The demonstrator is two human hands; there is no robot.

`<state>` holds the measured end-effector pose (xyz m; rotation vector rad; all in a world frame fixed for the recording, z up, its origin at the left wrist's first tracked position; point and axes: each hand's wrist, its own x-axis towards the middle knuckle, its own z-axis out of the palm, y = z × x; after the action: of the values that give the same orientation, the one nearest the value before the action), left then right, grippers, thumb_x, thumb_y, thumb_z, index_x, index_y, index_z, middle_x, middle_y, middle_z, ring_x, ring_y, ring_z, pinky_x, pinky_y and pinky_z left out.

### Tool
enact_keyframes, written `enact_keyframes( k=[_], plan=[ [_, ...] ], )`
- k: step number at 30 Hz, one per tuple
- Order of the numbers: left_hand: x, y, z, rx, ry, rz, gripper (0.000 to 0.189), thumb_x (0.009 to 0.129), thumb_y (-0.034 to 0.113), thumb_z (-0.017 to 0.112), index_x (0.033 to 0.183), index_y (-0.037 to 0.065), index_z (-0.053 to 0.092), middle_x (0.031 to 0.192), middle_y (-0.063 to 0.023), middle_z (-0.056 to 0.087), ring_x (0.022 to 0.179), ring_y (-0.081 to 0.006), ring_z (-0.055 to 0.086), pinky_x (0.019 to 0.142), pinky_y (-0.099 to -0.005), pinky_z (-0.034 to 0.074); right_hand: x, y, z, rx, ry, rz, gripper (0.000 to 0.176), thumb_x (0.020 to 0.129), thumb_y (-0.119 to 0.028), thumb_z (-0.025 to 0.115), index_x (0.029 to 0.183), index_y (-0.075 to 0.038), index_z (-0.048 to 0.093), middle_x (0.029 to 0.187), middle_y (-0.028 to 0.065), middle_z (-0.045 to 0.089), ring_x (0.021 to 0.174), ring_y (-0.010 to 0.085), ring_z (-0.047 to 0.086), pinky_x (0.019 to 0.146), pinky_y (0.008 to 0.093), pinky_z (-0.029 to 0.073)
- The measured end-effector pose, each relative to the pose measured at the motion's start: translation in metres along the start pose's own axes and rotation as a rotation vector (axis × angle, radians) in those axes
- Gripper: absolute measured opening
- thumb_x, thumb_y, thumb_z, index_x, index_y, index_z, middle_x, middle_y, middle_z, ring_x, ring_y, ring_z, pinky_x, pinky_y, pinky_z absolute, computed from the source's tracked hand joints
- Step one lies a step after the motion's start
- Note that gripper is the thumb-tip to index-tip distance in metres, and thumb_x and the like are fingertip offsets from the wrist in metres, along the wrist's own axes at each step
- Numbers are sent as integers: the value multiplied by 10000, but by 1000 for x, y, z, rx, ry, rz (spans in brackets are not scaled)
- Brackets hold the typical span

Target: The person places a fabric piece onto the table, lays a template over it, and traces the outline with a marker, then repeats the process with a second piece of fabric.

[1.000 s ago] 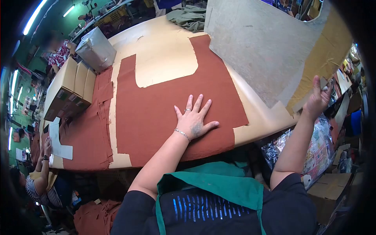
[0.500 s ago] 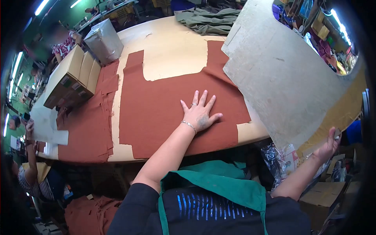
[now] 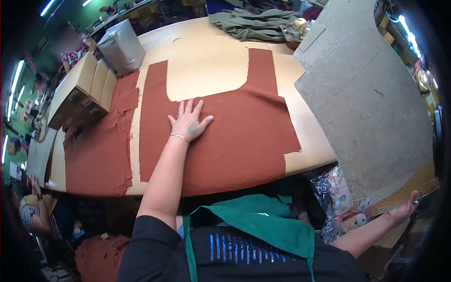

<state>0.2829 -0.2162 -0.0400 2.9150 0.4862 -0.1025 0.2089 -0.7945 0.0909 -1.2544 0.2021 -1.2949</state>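
Note:
My left hand [image 3: 189, 123] lies flat with spread fingers on a rust-brown cut piece of cloth [image 3: 225, 136], just below its curved cut-out. The cloth is spread on the pale table and has a small fold at its right. On the right, my right hand [image 3: 405, 210] grips the lower edge of a large grey pattern board [image 3: 361, 98], close to its brown-taped corner. A small whitish thing shows by the right fingertips, too small to name. The board is tilted, beside the cloth and apart from it.
More rust-brown cloth [image 3: 96, 160] lies in layers at the table's left, under cardboard boxes [image 3: 77, 89]. A silver-wrapped box [image 3: 121, 47] stands behind. Olive cloth [image 3: 253, 24] is heaped at the far edge. Plastic-wrapped goods [image 3: 336, 197] are below the table. A co-worker's hand [image 3: 35, 185] is at far left.
My left hand has slid left and away from me across the cloth, flattening it. The board has swung right and down with my right hand, uncovering the cloth's upper right strip.

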Motion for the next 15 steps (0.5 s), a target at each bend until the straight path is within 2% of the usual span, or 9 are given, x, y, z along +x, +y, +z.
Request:
enact_keyframes(
  k=[3, 4, 6, 8, 11, 12, 15],
  plan=[
    [14, 22, -13, 20, 82, -37, 591, 821, 565, 372, 1290, 205, 359, 1405, -78, 208, 1314, -284, 99, 961, -645, 109, 2, 1, -10, -32, -6, 21, 354, 774, -194, 645, 1026, 36, 550, 1092, 95, 539, 1010, 170, 472, 902, 302, 320],
    [25, 34, -10, 5, 187, 83, 547, 841, 544, 348, 1258, 195, 396, 1393, -59, 238, 1307, -289, 125, 948, -655, 131, -2, 0, -5, -28, -31, -2, 349, 775, -189, 644, 1025, 36, 550, 1092, 95, 538, 1011, 171, 471, 902, 302, 318],
    [53, 75, -14, -70, 177, 324, 510, 861, 512, 327, 1260, 201, 394, 1398, -23, 236, 1308, -289, 125, 943, -663, 137, 1, 1, -5, -32, -76, -36, 342, 778, -182, 640, 1025, 36, 549, 1093, 95, 539, 1011, 171, 471, 906, 301, 312],
    [86, 116, -9, -76, 147, 440, 478, 881, 472, 298, 1271, 208, 381, 1404, 1, 225, 1314, -285, 99, 951, -661, 134, 8, 2, -16, -53, -112, -54, 339, 782, -178, 635, 1028, 37, 547, 1093, 94, 540, 1008, 171, 472, 913, 300, 304],
    [120, 154, 2, 50, -84, 383, 491, 878, 476, 284, 1300, 231, 343, 1419, 10, 185, 1322, -265, 61, 976, -640, 111, 2, -7, -17, -49, -105, -90, 365, 798, -177, 615, 1073, 43, 519, 1130, 93, 521, 1030, 173, 464, 928, 296, 292],
    [128, 159, 10, 61, -192, 264, 547, 864, 510, 280, 1345, 253, 249, 1432, 25, 135, 1326, -254, 29, 992, -622, 79, 4, -8, -22, -108, -100, -169, 385, 812, -169, 593, 1119, 38, 487, 1170, 96, 495, 1065, 175, 447, 941, 303, 285],
    [122, 171, 15, 27, -140, 129, 625, 838, 562, 292, 1370, 263, 157, 1440, 33, 86, 1327, -250, 21, 1000, -610, 57, 7, -7, -39, -3, -63, -70, 404, 819, -159, 578, 1158, 26, 459, 1193, 100, 477, 1098, 184, 426, 957, 318, 271]
  ],
)
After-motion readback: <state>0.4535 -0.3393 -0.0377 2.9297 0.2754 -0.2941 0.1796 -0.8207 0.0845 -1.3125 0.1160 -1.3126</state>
